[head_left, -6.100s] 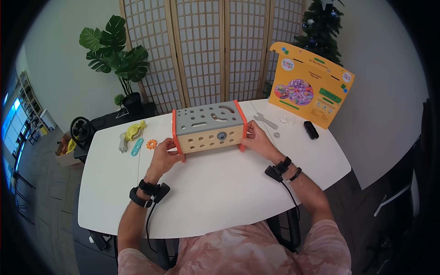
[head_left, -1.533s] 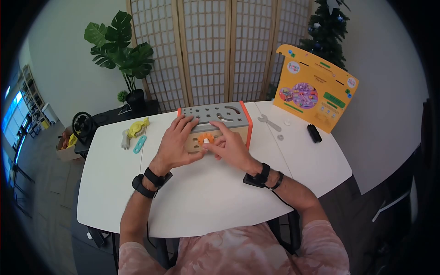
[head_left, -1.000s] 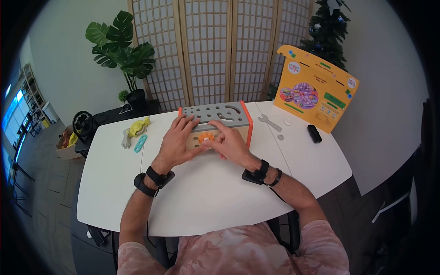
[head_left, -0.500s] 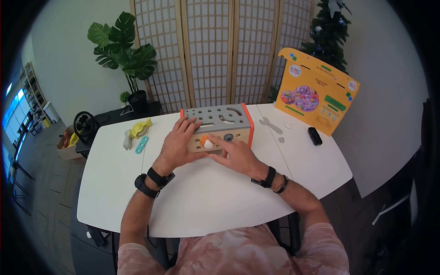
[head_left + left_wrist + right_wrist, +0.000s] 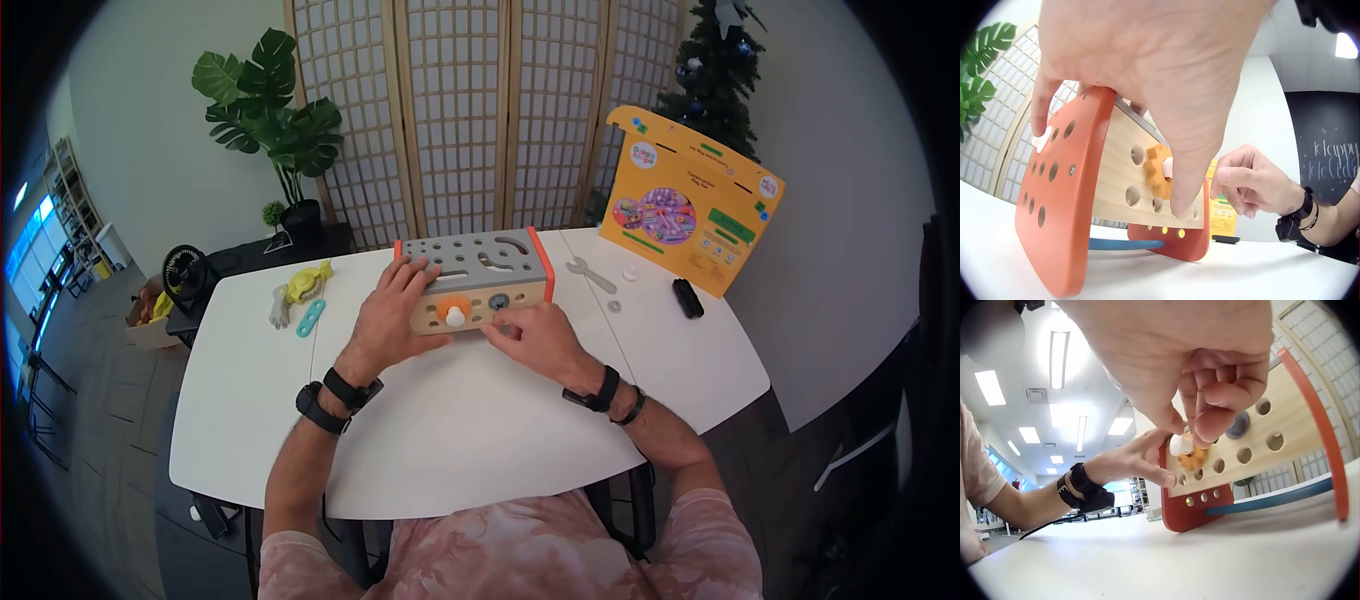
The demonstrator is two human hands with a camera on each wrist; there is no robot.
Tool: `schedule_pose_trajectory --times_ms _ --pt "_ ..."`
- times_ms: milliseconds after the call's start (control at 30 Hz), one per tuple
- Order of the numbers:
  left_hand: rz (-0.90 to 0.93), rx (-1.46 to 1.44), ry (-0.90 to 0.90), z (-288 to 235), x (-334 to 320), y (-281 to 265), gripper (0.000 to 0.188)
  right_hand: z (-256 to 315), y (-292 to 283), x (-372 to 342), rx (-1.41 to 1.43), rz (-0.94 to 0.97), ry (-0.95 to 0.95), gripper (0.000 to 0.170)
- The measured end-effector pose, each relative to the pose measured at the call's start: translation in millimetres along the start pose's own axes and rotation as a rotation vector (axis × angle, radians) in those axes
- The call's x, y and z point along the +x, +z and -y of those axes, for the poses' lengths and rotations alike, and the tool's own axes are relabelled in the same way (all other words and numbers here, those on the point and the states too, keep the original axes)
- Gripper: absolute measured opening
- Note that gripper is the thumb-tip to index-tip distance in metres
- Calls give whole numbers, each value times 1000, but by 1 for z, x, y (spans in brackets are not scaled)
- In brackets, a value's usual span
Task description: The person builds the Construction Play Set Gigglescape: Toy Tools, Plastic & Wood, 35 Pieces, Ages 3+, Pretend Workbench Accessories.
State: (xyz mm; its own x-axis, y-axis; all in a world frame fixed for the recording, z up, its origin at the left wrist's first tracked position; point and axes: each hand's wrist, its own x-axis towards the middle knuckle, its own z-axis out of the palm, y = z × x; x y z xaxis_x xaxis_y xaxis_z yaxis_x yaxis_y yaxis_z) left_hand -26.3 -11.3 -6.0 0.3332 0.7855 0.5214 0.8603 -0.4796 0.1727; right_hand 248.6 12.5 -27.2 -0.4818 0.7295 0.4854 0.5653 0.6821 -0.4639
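A toy workbench (image 5: 480, 262) with a grey holed top, wooden front and red end panels stands on the white table. My left hand (image 5: 392, 312) grips its left end, fingers over the top and thumb (image 5: 1188, 178) against the front. On the front panel an orange gear (image 5: 1194, 457) is held by a white bolt (image 5: 456, 317); the gear looks blurred in the head view. Just right of the bolt hovers my right hand (image 5: 545, 345), fingers loosely curled, holding nothing. A grey screw head (image 5: 499, 301) sits in the front panel near it.
On the right lie a grey wrench (image 5: 592, 275), a grey nut (image 5: 614, 307), a white piece (image 5: 629, 274) and a black case (image 5: 687, 298), before a yellow box (image 5: 690, 200). On the left are a teal strip (image 5: 311, 318) and a yellow-grey item (image 5: 300, 285).
The gear, on the table 6.1 s ago, is now on the front panel with a white bolt. My right hand has left the bolt and moved right; my left hand stays.
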Motion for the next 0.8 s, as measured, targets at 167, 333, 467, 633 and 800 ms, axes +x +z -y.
schedule_pose_trajectory --times_ms 167,333,467,633,800 --pt "9 33 -3 1 -2 1 96 -4 -3 2 24 -171 -31 17" --pt "19 33 12 4 -6 2 84 -19 -23 13 -196 -444 -133 28" --pt "17 30 22 -2 -12 -2 79 -35 -27 12 -292 -377 -154 43" --pt "38 67 20 -10 -18 -4 73 -39 -26 0 -155 -176 -76 53" --pt "22 36 22 -14 -22 -8 69 -41 -30 -4 -110 -153 -56 53"
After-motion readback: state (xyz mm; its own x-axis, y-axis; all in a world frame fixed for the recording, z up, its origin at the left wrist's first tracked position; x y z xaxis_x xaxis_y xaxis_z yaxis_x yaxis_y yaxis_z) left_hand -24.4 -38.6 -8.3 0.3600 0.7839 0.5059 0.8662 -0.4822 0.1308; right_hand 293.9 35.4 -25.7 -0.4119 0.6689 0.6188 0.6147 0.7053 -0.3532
